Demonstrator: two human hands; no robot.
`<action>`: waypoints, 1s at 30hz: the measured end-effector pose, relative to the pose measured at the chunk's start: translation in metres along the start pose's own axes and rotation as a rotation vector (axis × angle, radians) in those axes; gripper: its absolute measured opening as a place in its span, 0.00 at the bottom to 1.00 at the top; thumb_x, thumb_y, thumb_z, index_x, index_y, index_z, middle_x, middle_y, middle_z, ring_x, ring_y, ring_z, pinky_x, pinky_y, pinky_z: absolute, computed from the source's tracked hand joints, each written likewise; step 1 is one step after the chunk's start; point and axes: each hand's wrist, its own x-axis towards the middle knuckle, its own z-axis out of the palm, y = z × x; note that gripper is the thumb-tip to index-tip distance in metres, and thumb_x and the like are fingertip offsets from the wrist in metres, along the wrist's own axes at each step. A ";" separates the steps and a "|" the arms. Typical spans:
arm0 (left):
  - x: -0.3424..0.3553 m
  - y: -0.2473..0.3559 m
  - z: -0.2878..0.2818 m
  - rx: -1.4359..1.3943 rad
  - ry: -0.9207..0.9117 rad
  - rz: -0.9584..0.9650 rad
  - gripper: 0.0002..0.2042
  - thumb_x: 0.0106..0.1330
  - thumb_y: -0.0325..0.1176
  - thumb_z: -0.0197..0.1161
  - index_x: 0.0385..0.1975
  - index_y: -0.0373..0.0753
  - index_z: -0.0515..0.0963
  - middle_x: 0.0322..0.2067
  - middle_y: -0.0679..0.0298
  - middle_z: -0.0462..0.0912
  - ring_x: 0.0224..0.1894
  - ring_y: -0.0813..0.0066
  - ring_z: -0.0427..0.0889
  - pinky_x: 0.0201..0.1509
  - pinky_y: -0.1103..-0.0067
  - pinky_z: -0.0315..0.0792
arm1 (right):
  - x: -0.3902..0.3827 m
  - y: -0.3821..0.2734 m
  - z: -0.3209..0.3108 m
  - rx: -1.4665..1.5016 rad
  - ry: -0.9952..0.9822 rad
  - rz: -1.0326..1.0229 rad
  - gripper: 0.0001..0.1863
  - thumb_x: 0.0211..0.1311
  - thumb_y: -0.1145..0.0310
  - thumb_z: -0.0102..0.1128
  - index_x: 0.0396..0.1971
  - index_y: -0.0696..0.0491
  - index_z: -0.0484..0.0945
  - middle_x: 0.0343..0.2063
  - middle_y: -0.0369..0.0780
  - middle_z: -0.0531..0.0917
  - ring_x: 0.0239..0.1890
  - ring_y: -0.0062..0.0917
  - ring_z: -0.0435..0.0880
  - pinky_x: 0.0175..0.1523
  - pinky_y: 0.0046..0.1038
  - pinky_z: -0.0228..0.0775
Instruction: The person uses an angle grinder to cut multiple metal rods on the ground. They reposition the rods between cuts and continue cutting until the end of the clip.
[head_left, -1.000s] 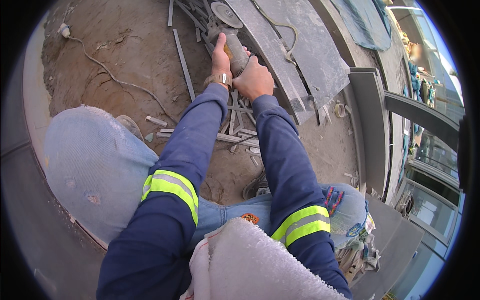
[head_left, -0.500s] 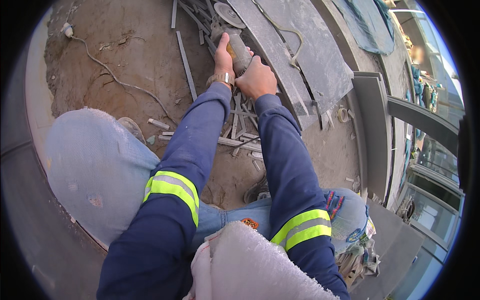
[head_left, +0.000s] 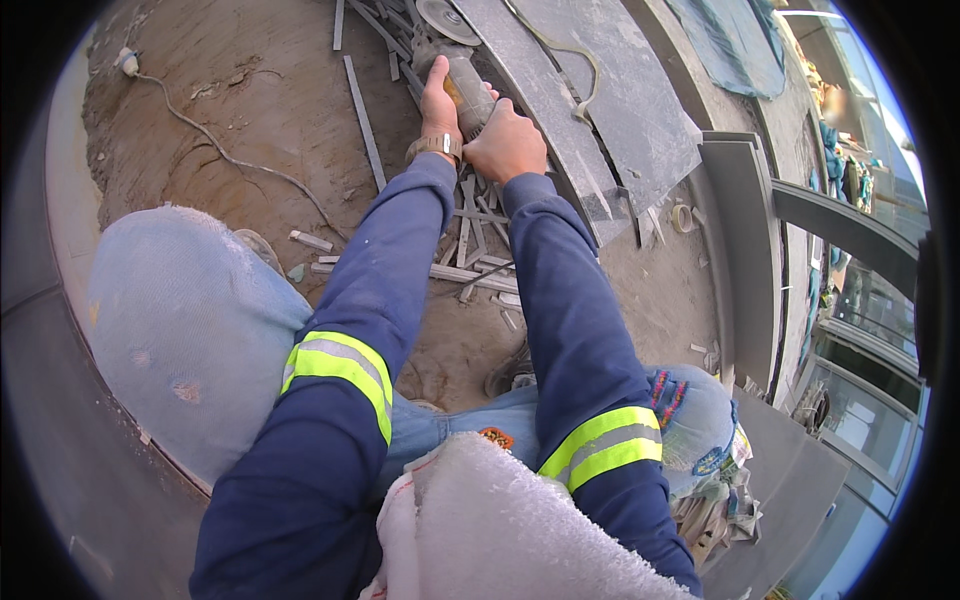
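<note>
Both my arms reach away from me with an angle grinder [head_left: 470, 98] between my hands. My left hand [head_left: 440, 110] wraps the front of its body, thumb on top, a watch on the wrist. Behind it, my right hand [head_left: 508, 143] is closed round the rear of the grinder. Its round disc [head_left: 447, 20] lies at the far end, beside the edge of a grey stone slab [head_left: 545, 100]. Whether the disc touches the slab I cannot tell. My fingers partly hide the grinder's underside.
Cut strips [head_left: 365, 125] litter the dusty ground under and left of my hands. A pale cord [head_left: 235, 160] with a white plug end [head_left: 127, 62] lies at far left. To the right are a tape roll [head_left: 682, 217], a grey metal frame [head_left: 745, 260] and blue cloth [head_left: 735, 45].
My hands and the grinder sit slightly further left and up in the picture, as does most of the ground. Both hands keep the same hold.
</note>
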 end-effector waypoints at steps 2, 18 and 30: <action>-0.003 0.002 -0.001 -0.016 -0.014 -0.008 0.27 0.68 0.59 0.54 0.39 0.35 0.75 0.29 0.49 0.82 0.27 0.54 0.83 0.34 0.63 0.80 | -0.002 -0.001 0.000 -0.008 0.000 0.003 0.35 0.44 0.54 0.70 0.49 0.62 0.73 0.41 0.57 0.84 0.45 0.49 0.85 0.53 0.41 0.77; -0.014 -0.007 -0.002 0.020 -0.027 0.029 0.29 0.68 0.61 0.52 0.36 0.33 0.76 0.28 0.50 0.82 0.28 0.55 0.83 0.37 0.64 0.79 | -0.018 0.001 -0.006 -0.042 0.025 -0.006 0.27 0.47 0.62 0.67 0.48 0.59 0.74 0.38 0.54 0.86 0.43 0.47 0.86 0.52 0.40 0.78; -0.023 -0.013 -0.002 0.042 0.006 0.062 0.30 0.67 0.61 0.53 0.38 0.33 0.75 0.28 0.50 0.82 0.28 0.55 0.83 0.36 0.64 0.80 | -0.022 0.008 -0.006 -0.018 0.017 -0.016 0.36 0.42 0.53 0.72 0.49 0.62 0.73 0.40 0.56 0.85 0.45 0.48 0.86 0.52 0.41 0.77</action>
